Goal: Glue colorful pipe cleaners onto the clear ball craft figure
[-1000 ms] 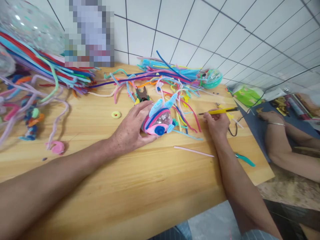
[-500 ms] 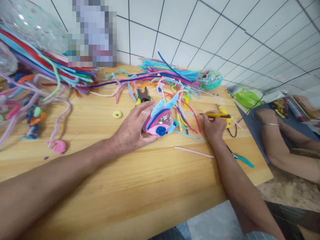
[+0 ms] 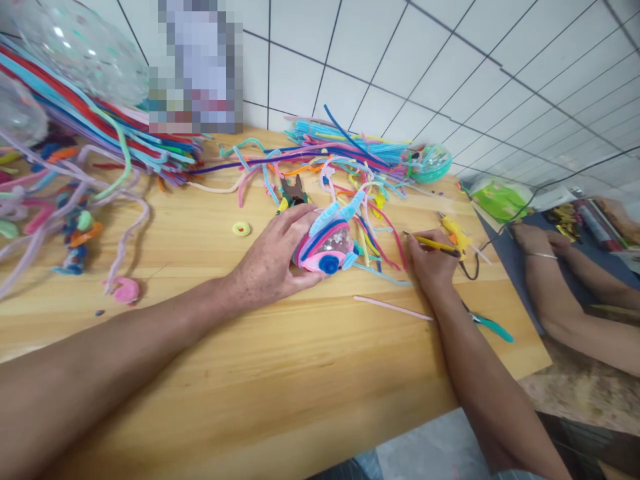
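My left hand (image 3: 273, 257) is wrapped round a craft ornament (image 3: 334, 241), a clear ball trimmed with pink and blue pipe cleaners, with light blue horn-like points and a dark blue coil. It rests low over the wooden table (image 3: 280, 387). In my right hand (image 3: 434, 263) a slim yellow pencil (image 3: 433, 245) is pinched, its dark tip to the left, apart from the ornament. A pink pipe cleaner strip (image 3: 393, 307) lies between my hands. Beside my right forearm are teal-handled pliers (image 3: 493, 328), partly hidden. A yellow glue gun (image 3: 456, 233) lies just beyond my right hand.
Loose pipe cleaners and dark-jawed pliers (image 3: 294, 193) lie behind the ornament. Pipe cleaner bundles (image 3: 345, 137) line the tiled wall. At left are more pipe cleaners (image 3: 115, 143) and a pink coil (image 3: 126, 291). Another person's arms (image 3: 555, 287) rest at the right.
The pencil in my right hand has tilted, its back end now lower. My left hand keeps its hold on the ornament. The whole view has shifted slightly.
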Available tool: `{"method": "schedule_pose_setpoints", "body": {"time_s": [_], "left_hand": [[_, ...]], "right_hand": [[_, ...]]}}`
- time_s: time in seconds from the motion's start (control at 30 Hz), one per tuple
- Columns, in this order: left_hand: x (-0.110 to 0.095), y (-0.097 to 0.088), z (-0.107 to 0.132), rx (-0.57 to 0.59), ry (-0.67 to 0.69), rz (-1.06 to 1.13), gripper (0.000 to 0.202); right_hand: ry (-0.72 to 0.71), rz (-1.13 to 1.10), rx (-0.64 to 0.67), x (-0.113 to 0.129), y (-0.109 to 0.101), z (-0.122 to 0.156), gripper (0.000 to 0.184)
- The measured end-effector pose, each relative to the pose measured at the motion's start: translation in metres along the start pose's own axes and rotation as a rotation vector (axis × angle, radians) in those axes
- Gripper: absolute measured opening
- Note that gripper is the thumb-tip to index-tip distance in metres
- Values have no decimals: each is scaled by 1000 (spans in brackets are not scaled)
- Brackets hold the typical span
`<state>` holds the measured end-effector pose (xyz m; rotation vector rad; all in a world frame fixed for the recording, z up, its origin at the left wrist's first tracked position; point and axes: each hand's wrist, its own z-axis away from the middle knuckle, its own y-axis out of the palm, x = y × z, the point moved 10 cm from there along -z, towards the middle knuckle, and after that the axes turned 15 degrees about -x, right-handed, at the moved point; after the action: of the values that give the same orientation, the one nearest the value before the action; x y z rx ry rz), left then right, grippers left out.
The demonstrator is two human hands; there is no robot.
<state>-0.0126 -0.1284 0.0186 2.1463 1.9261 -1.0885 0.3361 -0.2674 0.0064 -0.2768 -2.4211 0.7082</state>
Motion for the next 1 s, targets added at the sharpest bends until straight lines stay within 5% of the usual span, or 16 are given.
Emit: {"method": "schedule_pose_setpoints", "body": {"time_s": [0.37,1.0], "left_hand": [[-1,-1,1,0,-23,0,89],[0,-2,0,13,-23,-8,86]], "right_hand": [[-138,6,60,13,-5,9,20],[-176,-4,91,18,-4,17,22]]}}
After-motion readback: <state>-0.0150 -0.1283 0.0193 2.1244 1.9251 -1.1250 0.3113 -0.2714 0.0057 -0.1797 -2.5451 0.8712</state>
